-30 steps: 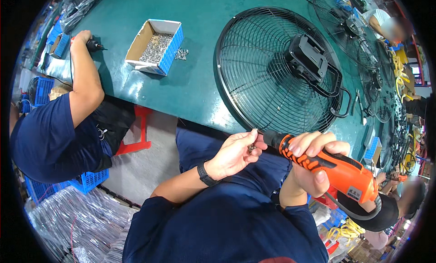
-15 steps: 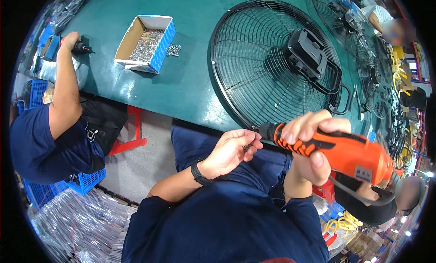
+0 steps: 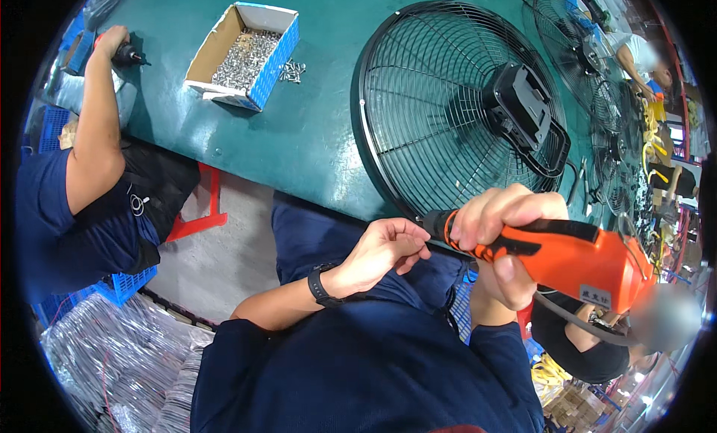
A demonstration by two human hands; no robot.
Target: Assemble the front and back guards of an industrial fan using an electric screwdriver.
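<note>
My right hand (image 3: 508,242) is wrapped around an orange and black electric screwdriver (image 3: 575,257), held nearly level with its black nose pointing left. That nose meets the near rim of a round black wire fan grille (image 3: 418,127), which stands tilted on the table edge with a black motor housing (image 3: 523,108) at its centre. Just left of the screwdriver's nose, my left hand (image 3: 381,255) has its thumb and fingers pressed together. Whatever lies between them is hidden. The screwdriver's tip is too small to make out.
An open cardboard box of screws (image 3: 250,59) sits on the green table (image 3: 314,141), with a few loose screws (image 3: 293,71) beside it. At the left, a co-worker's hand (image 3: 112,41) holds a dark tool. More fan grilles (image 3: 571,44) and people are at the right.
The view has shifted slightly, so the fan appears a little farther right. The screwdriver's nose has come closer against the grille rim. My left fingers stay pressed together near it.
</note>
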